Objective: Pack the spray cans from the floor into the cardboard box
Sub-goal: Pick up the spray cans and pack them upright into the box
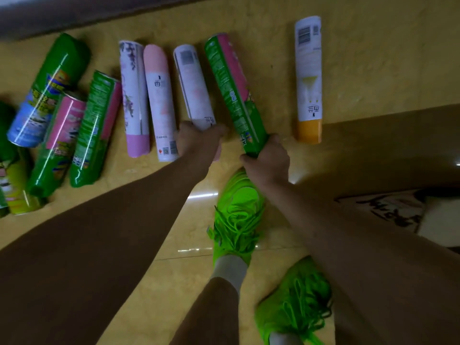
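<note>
Both hands clamped on cans: left (196, 139) hiding white can's (194, 85) cap, right (267, 160) green can's (231, 88).

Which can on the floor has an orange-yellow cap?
The white can lying alone at far right, beyond the right hand; the others have pink, lilac or green ends.

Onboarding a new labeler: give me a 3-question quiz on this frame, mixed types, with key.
1. True or false: each hand grips a can.
2. Which can does the right hand hold? A) yellow-capped white can B) green-and-pink can C) blue-labelled can
3. Fill in: the yellow-capped white can lies on the ____, untouched.

Key:
1. True; the left hand grips a white can too.
2. B, the green-and-pink can.
3. floor.
</note>
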A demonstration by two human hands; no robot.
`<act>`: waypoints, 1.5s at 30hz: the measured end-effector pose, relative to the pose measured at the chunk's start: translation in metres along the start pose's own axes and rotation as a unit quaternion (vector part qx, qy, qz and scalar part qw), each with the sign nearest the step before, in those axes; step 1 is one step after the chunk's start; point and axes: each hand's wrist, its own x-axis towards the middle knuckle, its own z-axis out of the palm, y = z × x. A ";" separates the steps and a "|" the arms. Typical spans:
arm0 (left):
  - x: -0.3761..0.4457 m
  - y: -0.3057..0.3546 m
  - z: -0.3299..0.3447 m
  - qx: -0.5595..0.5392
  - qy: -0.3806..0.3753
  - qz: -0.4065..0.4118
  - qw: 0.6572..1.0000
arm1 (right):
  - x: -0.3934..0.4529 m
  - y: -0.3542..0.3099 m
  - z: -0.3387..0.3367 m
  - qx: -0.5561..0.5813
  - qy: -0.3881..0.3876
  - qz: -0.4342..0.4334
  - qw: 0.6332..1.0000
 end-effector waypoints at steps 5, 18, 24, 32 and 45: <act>-0.060 0.022 -0.022 -0.009 0.000 0.049 0.999 | -0.040 -0.015 -0.032 0.119 0.005 -0.001 0.993; -0.248 0.087 -0.026 0.154 -0.103 0.271 0.945 | -0.192 0.035 -0.181 0.308 0.175 0.076 0.932; -0.343 0.095 0.004 0.227 -0.203 0.366 0.879 | -0.258 0.096 -0.231 0.376 0.279 0.150 0.871; -0.428 0.082 0.073 0.339 -0.235 0.424 0.806 | -0.301 0.183 -0.278 0.368 0.374 0.208 0.826; -0.473 0.072 0.110 0.479 -0.191 0.556 0.652 | -0.259 0.275 -0.399 0.035 0.343 0.165 0.924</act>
